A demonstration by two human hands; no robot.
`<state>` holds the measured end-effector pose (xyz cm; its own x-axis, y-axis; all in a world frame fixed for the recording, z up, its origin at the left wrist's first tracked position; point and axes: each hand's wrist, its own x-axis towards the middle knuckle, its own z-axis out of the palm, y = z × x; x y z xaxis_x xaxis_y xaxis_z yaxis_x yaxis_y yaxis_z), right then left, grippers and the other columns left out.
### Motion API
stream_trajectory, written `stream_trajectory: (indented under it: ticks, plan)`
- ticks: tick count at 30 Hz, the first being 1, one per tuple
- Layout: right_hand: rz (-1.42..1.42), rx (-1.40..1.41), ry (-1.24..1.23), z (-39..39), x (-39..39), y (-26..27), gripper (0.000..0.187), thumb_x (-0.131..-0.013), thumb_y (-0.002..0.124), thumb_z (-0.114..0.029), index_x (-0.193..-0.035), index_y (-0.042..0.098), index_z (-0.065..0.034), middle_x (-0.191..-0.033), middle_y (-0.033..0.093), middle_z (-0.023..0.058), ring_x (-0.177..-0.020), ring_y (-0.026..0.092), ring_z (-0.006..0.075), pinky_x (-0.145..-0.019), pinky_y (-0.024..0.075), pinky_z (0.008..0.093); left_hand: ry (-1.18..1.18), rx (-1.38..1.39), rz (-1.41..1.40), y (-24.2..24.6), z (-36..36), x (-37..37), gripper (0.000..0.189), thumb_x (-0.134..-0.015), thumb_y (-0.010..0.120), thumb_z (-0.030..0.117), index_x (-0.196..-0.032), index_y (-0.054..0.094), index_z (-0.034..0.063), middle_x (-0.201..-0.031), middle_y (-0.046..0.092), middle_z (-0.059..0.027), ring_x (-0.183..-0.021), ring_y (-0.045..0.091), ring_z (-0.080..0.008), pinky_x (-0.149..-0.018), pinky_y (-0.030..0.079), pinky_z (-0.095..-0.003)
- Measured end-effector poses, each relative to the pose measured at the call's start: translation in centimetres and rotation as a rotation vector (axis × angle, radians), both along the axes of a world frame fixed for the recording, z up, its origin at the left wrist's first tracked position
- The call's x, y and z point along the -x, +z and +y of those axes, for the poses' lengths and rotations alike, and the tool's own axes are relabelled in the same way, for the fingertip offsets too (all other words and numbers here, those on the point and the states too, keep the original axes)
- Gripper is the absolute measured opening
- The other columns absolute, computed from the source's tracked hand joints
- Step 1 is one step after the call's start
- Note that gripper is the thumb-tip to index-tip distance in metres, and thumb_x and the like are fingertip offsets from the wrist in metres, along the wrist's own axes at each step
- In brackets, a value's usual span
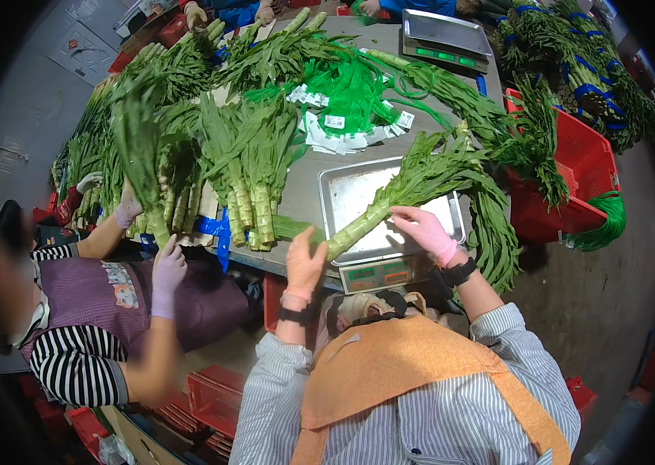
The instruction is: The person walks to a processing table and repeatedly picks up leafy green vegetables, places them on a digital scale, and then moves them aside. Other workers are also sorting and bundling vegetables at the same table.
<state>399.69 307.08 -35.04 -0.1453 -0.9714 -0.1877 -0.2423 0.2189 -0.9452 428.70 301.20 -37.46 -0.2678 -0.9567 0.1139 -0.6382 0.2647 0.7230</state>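
Observation:
A stalk of celtuce (359,229) slants across the metal pan (342,186) of a digital scale (376,276), its bare stem toward me and its leaves to the upper right. My left hand (304,261), in a thin pink glove, is at the cut end, with the thumb against or very near it. The fingertips of my right hand (423,232), gloved the same way, meet the stem's side farther up. Neither hand is wrapped around the stalk; whether they bear its weight is unclear. Long leaves (493,232) droop over the pan's right side.
Celtuce bundles (249,197) lie left of the scale. Behind it sit green mesh bags (353,96) with white tags. A red crate (583,157) stands right. At left, a co-worker's gloved hand (169,270) holds a stalk. A second scale (446,38) is at the back.

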Motion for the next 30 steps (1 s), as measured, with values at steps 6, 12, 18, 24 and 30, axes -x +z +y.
stream_trajectory:
  ticks: [6,12,18,24,30]
  plan:
    - [0.102,-0.043,-0.012,1.4,0.9,0.2,0.038,-0.087,0.063,-0.026,-0.117,0.064,-0.0030,-0.102,0.070,0.0136,-0.092,0.066,0.0202,-0.084,0.0501,0.0289,-0.230,0.024,-0.280,-1.1,-0.5,3.6,0.045,-0.081,0.065,0.032,-0.113,0.057,0.0015,-0.107,0.060,-0.0200,-0.101,0.056,-0.0376,-0.088,0.045,-0.0449]
    - [0.280,-0.031,-0.061,2.8,3.0,0.3,0.034,-0.088,0.062,-0.020,-0.116,0.063,-0.0009,-0.105,0.068,0.0137,-0.095,0.066,0.0211,-0.083,0.0507,0.0293,-0.228,0.125,-0.229,-0.6,1.1,3.2,0.040,-0.068,0.077,0.017,-0.101,0.059,0.0051,-0.095,0.060,-0.0144,-0.094,0.055,-0.0349,-0.082,0.044,-0.0448]
    - [0.690,0.350,-0.132,2.5,2.8,0.1,0.029,-0.082,0.063,-0.015,-0.109,0.066,-0.0048,-0.102,0.067,0.0124,-0.095,0.062,0.0293,-0.085,0.0481,0.0371,-0.145,0.227,-0.222,-1.9,3.1,3.4,0.039,-0.069,0.074,0.014,-0.103,0.055,0.0072,-0.097,0.056,-0.0123,-0.095,0.053,-0.0342,-0.083,0.041,-0.0442]
    - [0.999,0.351,-0.002,0.4,1.3,-0.3,0.047,-0.079,0.066,-0.021,-0.123,0.056,-0.0083,-0.136,0.048,0.0074,-0.123,0.044,0.0251,-0.108,0.0257,0.0428,-0.155,0.225,-0.207,-2.2,3.0,3.3,0.040,-0.069,0.074,0.013,-0.103,0.054,0.0073,-0.096,0.054,-0.0121,-0.094,0.053,-0.0346,-0.081,0.040,-0.0443]
    - [1.163,0.432,0.123,-0.3,0.9,-0.9,0.049,-0.078,0.066,-0.022,-0.124,0.054,-0.0074,-0.130,0.051,0.0083,-0.113,0.047,0.0264,-0.105,0.0302,0.0438,-0.139,0.221,-0.189,-2.2,3.0,3.4,0.041,-0.068,0.074,0.012,-0.103,0.054,0.0071,-0.095,0.054,-0.0128,-0.093,0.052,-0.0352,-0.081,0.040,-0.0446]
